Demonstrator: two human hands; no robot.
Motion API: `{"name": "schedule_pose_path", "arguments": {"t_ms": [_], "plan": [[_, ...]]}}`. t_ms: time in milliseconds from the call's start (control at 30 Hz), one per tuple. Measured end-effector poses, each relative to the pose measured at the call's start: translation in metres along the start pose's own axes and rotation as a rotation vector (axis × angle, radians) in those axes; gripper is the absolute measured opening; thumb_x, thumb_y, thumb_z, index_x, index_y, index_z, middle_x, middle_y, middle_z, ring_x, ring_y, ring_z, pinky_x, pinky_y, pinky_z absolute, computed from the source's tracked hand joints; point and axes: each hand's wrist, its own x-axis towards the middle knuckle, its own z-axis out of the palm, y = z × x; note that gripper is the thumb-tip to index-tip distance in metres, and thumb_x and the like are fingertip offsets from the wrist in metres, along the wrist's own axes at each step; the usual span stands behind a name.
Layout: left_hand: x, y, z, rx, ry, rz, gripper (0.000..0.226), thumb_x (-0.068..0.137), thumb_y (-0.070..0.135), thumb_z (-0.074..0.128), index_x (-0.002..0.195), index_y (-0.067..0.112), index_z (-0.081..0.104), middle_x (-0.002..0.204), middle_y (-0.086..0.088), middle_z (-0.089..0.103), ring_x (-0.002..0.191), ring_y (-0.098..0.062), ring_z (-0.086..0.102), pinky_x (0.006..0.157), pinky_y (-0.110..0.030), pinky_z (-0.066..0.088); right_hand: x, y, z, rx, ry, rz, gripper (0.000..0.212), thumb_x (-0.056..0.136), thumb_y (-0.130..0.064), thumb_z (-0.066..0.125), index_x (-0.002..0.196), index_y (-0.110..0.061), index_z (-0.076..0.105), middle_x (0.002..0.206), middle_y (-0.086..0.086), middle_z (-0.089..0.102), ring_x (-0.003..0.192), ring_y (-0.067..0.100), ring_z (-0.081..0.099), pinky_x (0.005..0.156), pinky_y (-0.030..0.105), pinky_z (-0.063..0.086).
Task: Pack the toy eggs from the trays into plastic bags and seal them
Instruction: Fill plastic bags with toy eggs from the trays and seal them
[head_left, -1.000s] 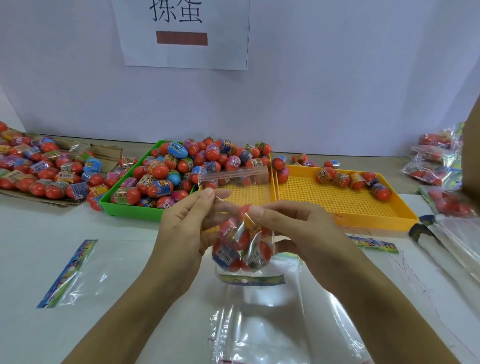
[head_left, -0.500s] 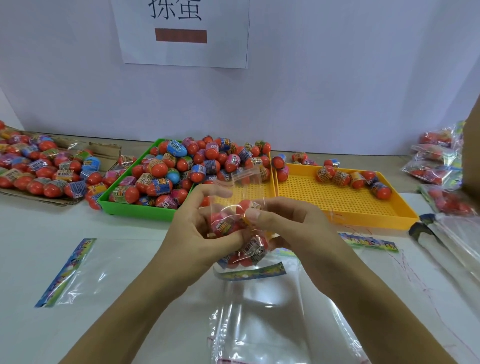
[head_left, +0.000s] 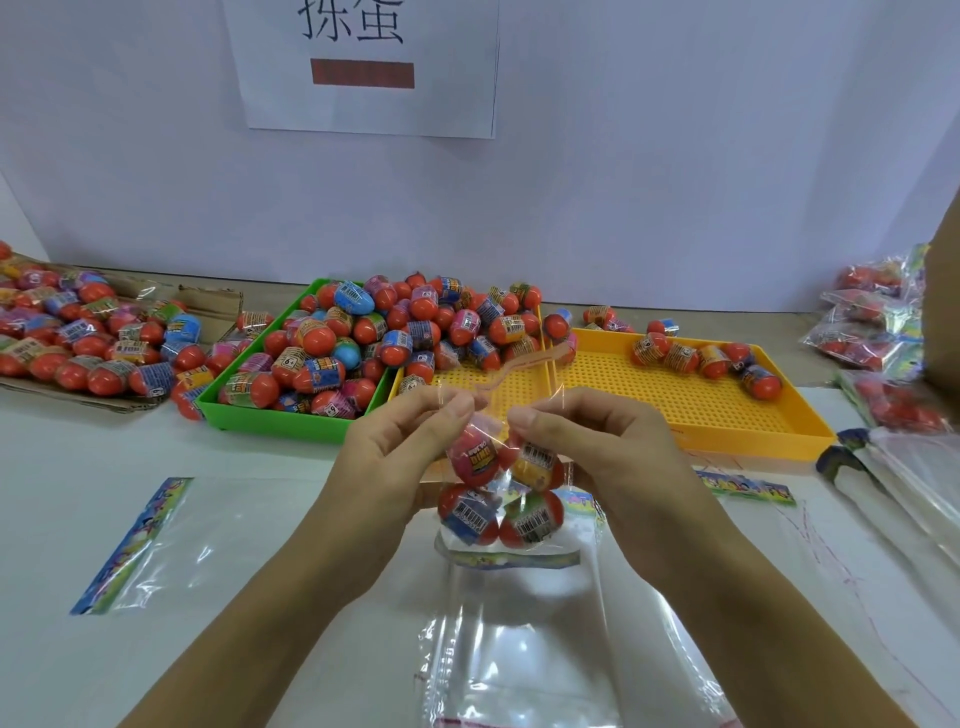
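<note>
I hold a clear plastic bag (head_left: 501, 493) with several red toy eggs inside, lifted above the table in front of me. My left hand (head_left: 400, 452) pinches the bag's top on the left, and my right hand (head_left: 587, 441) pinches it on the right. The bag's open flap with a red strip (head_left: 524, 364) stands up behind my fingers. A green tray (head_left: 291, 421) heaped with toy eggs (head_left: 395, 332) sits behind my left hand. Beside it, a yellow tray (head_left: 727, 415) carries a few eggs (head_left: 701, 358) at its back.
Empty plastic bags lie flat at the left (head_left: 156, 540) and under my wrists (head_left: 519, 649). More eggs pile on cardboard (head_left: 78, 343) at far left. Filled bags (head_left: 872, 322) stack at far right, with more clear bags (head_left: 914, 467) near the right edge.
The bag of eggs has turned and dropped a little in my hands. My fingers have shifted from cupping the eggs to pinching the bag's top, and the flap now stands up.
</note>
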Motion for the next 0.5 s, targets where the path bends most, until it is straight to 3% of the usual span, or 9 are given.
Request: {"name": "schedule_pose_path", "arguments": {"t_ms": [67, 167, 300, 400, 500], "plan": [[0.0002, -0.0001, 0.0004, 0.005, 0.038, 0.014, 0.028, 0.077, 0.045, 0.069, 0.092, 0.024, 0.078, 0.092, -0.009, 0.075, 0.085, -0.023, 0.074, 0.065, -0.033, 0.059, -0.0002, -0.0005, -0.0002, -0.007, -0.004, 0.030, 0.024, 0.058, -0.038, 0.079, 0.069, -0.018, 0.075, 0.074, 0.007, 0.069, 0.073, 0.022, 0.063, 0.070, 0.040, 0.050], [0.0009, -0.0009, 0.0000, -0.015, 0.092, 0.029, 0.036, 0.070, 0.047, 0.069, 0.091, 0.020, 0.079, 0.091, -0.011, 0.074, 0.084, -0.022, 0.073, 0.066, -0.031, 0.058, -0.0003, -0.0013, 0.0004, -0.018, -0.024, 0.063, 0.021, 0.062, -0.040, 0.077, 0.071, -0.022, 0.075, 0.074, 0.001, 0.071, 0.069, 0.017, 0.063, 0.062, 0.031, 0.049], [0.0021, -0.0007, -0.0016, -0.083, 0.087, 0.024, 0.015, 0.070, 0.027, 0.072, 0.084, 0.022, 0.077, 0.078, -0.006, 0.072, 0.073, -0.017, 0.071, 0.062, -0.030, 0.058, -0.0002, -0.0024, 0.0021, -0.031, -0.013, 0.047, 0.033, 0.066, -0.048, 0.072, 0.082, -0.019, 0.074, 0.085, 0.001, 0.075, 0.076, 0.016, 0.069, 0.063, 0.025, 0.053], [0.0027, -0.0009, -0.0020, -0.088, 0.066, -0.011, 0.008, 0.070, 0.024, 0.071, 0.078, 0.021, 0.073, 0.077, -0.009, 0.071, 0.075, -0.020, 0.070, 0.060, -0.034, 0.057, -0.0005, -0.0028, 0.0009, -0.028, 0.059, -0.026, 0.026, 0.073, -0.041, 0.070, 0.078, -0.016, 0.075, 0.079, 0.002, 0.074, 0.074, 0.013, 0.068, 0.062, 0.023, 0.056], [0.0016, 0.0011, 0.0016, -0.089, 0.053, -0.034, 0.017, 0.069, 0.038, 0.071, 0.075, 0.021, 0.070, 0.078, -0.010, 0.070, 0.075, -0.020, 0.069, 0.059, -0.036, 0.057, -0.0004, -0.0031, -0.0001, -0.013, 0.099, -0.017, 0.020, 0.084, -0.028, 0.071, 0.070, -0.014, 0.073, 0.073, 0.004, 0.072, 0.068, 0.011, 0.066, 0.055, 0.019, 0.052]]}}
